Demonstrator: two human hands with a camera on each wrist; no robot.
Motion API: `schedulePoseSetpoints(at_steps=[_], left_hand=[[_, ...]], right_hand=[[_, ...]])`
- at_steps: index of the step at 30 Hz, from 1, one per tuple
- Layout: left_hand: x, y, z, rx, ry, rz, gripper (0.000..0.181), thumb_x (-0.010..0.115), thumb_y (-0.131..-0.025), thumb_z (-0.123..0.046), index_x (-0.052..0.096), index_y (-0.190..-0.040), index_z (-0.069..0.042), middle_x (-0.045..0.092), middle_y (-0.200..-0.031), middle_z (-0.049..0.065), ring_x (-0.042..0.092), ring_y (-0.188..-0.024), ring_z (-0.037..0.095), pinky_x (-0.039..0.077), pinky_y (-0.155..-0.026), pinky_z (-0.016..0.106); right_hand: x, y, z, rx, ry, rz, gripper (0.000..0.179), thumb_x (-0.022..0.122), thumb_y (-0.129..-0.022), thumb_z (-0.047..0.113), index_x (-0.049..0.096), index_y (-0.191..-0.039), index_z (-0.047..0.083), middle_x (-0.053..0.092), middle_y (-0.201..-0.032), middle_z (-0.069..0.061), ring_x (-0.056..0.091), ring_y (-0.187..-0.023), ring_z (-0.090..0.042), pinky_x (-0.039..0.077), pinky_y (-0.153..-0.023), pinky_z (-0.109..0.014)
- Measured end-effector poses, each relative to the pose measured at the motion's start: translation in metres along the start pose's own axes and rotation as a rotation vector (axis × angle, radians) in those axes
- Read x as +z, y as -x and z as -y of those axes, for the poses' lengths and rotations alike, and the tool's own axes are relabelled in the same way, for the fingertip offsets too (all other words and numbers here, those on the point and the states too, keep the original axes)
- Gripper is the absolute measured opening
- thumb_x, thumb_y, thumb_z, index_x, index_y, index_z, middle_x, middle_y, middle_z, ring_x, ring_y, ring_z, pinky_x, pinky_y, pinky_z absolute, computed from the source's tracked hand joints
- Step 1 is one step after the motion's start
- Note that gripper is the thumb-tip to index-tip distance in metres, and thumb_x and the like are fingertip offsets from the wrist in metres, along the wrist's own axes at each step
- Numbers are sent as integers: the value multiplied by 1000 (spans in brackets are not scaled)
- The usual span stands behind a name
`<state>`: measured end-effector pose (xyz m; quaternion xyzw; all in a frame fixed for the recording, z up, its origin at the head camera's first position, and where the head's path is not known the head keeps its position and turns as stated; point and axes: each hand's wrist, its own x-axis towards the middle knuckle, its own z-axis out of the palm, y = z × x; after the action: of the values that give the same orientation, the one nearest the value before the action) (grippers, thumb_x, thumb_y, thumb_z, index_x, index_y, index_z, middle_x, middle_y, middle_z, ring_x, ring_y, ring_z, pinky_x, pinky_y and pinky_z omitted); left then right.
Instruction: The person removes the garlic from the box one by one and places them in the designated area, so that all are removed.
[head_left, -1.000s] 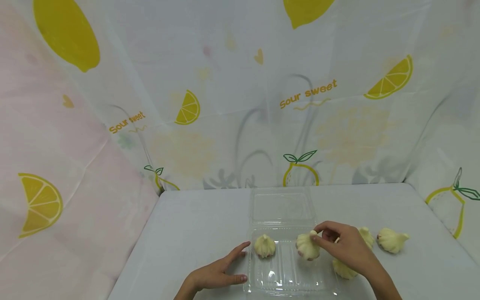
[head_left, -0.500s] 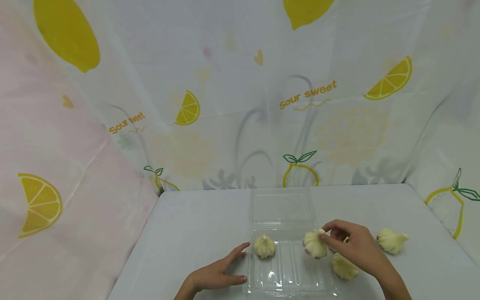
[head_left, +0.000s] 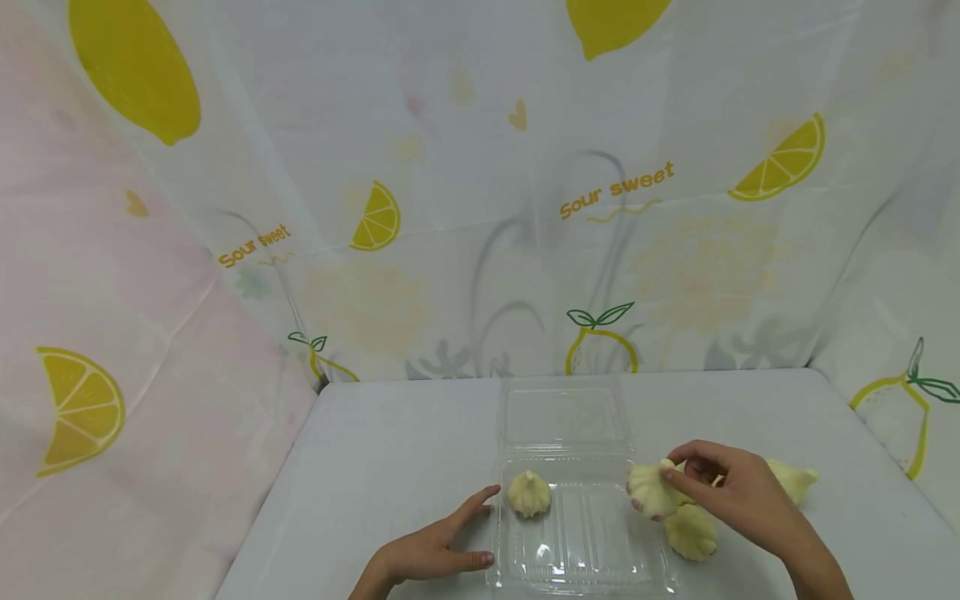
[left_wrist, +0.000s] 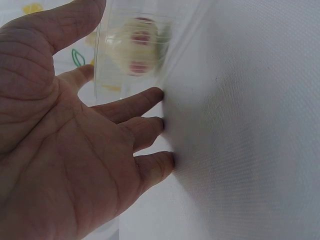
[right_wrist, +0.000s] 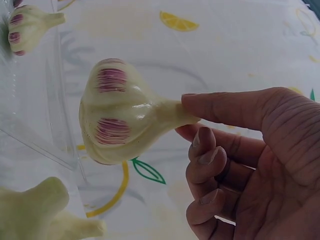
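My right hand (head_left: 738,496) pinches a pale garlic bulb (head_left: 651,492) by its stem, held up over the right edge of a clear plastic clamshell box (head_left: 585,542). In the right wrist view, thumb and index finger meet on the stem of this purple-streaked garlic bulb (right_wrist: 120,112), and the other fingers curl loosely beside it. My left hand (head_left: 435,546) lies at the box's left edge, fingers spread. The left wrist view shows that left hand (left_wrist: 85,130) with its fingertips down on the white surface. One more garlic bulb (head_left: 529,494) stands stem-up inside the box at the left.
Right of the box, a garlic bulb (head_left: 691,533) sits on the white table (head_left: 390,450). Another garlic bulb (head_left: 795,482) lies farther right, partly behind my right hand. The box lid (head_left: 566,414) lies open toward the back. Lemon-print cloth (head_left: 465,292) walls the table.
My right hand has moved right with the pinched garlic bulb, from above the box's interior to its right edge. The left hand and the bulb in the box have stayed put.
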<state>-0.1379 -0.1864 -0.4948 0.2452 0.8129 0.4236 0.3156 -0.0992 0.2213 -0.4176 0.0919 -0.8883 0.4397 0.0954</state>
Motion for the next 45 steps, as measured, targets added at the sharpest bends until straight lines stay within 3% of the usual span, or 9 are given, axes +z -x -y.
schedulePoseSetpoints(at_steps=[15, 45], left_hand=[[0, 0, -1, -8, -1, 4, 81, 68, -94, -35, 15, -155, -40, 34, -154, 18, 20, -143, 43, 20, -106, 69], [-1, 1, -2, 6, -1, 8, 80, 66, -95, -37, 14, -156, -39, 34, -154, 17, 20, -143, 42, 20, -107, 68]], right_hand=[[-12, 6, -13, -3, 57, -6, 9, 78, -86, 18, 70, -90, 21, 52, -68, 12, 54, -61, -7, 41, -54, -24], [-28, 16, -29, 111, 125, 36, 12, 77, -87, 21, 72, -95, 14, 54, -71, 11, 53, -62, -5, 41, -53, -24]])
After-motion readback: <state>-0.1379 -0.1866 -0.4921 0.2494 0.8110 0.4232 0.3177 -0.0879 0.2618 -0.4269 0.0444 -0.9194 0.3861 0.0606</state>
